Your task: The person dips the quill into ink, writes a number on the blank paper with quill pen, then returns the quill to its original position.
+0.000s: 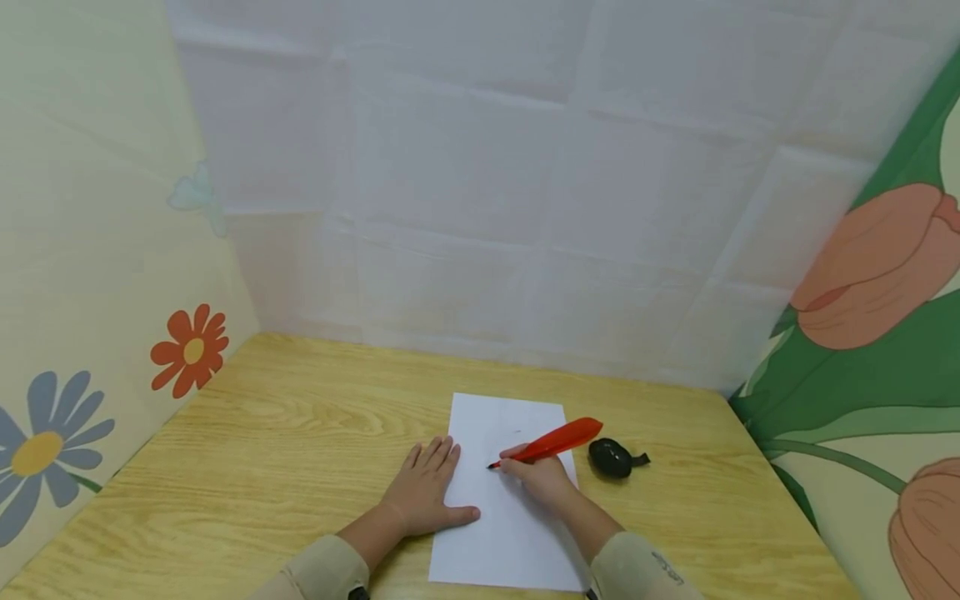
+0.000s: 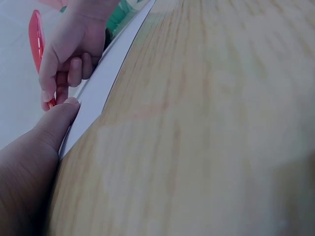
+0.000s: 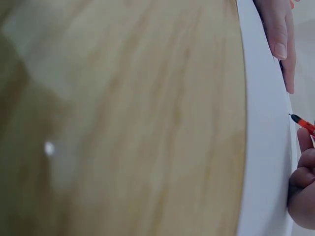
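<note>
**Desk:** What are you seeing on the hands?

**Me:** I'm watching the right hand (image 1: 542, 479) pinching a red feather pen (image 1: 551, 442), fingers curled round its lower shaft. The dark nib is sitting at or just above the white sheet of paper (image 1: 510, 533), near its middle, and the feather end is slanting up and away to the right. From the left wrist view I'm seeing the same hand (image 2: 71, 46) clenched around the pen (image 2: 35, 34).

**Desk:** And the left?

**Me:** I'm seeing the left hand (image 1: 425, 493) lying flat, fingers straight and grasping nothing. It is pressing down on the left edge of the paper, thumb stretched across the sheet toward the right hand.

**Desk:** Where is the paper?

**Me:** It is lying on the wooden table (image 1: 262, 433), close to the near edge, between the two forearms. I'm also noticing a small black ink pot (image 1: 611, 457) standing on the table just beside the paper's right edge, under the feather's tip.
</note>
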Available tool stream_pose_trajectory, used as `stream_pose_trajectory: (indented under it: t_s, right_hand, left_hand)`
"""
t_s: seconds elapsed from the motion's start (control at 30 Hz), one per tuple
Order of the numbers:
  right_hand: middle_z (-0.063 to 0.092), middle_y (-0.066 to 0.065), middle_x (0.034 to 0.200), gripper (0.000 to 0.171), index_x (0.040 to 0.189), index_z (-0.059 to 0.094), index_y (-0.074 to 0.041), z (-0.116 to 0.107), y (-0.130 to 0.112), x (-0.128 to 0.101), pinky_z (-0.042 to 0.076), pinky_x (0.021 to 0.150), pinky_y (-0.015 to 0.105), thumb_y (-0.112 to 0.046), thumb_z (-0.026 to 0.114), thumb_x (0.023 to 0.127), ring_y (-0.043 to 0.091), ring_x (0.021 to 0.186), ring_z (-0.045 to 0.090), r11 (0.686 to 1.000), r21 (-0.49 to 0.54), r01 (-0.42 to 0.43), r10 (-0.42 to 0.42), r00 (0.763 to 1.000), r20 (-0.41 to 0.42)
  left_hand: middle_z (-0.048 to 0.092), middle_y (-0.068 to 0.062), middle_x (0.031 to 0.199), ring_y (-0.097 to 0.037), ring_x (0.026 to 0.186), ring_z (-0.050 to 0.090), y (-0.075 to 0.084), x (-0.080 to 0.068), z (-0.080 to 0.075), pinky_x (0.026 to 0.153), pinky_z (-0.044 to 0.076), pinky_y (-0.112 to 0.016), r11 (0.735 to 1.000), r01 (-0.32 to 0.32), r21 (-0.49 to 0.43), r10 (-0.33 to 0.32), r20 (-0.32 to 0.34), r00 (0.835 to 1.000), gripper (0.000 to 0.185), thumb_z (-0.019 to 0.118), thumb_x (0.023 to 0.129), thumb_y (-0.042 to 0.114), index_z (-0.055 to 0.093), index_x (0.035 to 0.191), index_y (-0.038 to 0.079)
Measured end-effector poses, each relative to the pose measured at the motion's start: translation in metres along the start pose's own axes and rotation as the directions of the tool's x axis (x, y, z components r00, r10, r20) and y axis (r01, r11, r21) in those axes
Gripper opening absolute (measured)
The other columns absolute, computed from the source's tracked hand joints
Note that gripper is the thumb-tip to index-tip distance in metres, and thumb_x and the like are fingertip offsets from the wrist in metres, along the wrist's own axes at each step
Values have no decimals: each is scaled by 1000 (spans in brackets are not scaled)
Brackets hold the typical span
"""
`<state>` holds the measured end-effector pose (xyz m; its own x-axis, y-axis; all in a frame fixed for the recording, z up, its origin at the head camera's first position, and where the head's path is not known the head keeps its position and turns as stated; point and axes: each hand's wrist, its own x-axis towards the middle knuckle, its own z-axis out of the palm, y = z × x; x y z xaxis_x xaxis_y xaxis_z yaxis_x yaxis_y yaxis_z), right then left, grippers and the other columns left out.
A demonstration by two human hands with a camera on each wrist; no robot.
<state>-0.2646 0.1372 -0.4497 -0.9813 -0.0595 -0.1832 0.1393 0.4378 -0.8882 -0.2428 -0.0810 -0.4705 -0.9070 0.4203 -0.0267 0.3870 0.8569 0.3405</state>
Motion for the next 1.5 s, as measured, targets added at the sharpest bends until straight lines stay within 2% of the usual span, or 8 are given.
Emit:
stream_pose_trajectory:
  t_s: [0.2, 0.77, 1.5]
  right_hand:
    - [71, 3, 102, 23, 105, 73, -10, -2, -1, -3, 47, 84, 32, -25, 71, 88, 17, 91, 58, 1000, 4, -5, 5, 1000, 16]
    - [70, 2, 95, 24, 106, 73, -9, -3, -2, -8, 43, 74, 26, -25, 71, 88, 17, 84, 55, 1000, 4, 0, 0, 998, 58]
    - [73, 3, 96, 23, 106, 73, -8, -5, 0, -18, 44, 75, 27, -22, 72, 88, 14, 83, 56, 999, -28, 39, -36, 994, 103]
  left_hand:
    - [22, -17, 162, -33, 152, 16, 1, 0, -1, 122, 9, -56, 1000, 3, -5, -3, -6, 1000, 108, 51, 81, 79, 28, 154, 2]
    - [24, -17, 162, -34, 152, 17, 1, 1, -1, 122, 10, -56, 1000, 1, 1, -1, -9, 1000, 108, 52, 80, 78, 29, 153, 2]
    - [23, -17, 162, -34, 152, 17, 1, 1, -1, 122, 9, -57, 1000, 13, -6, -13, -1, 1000, 109, 51, 80, 80, 29, 153, 2]
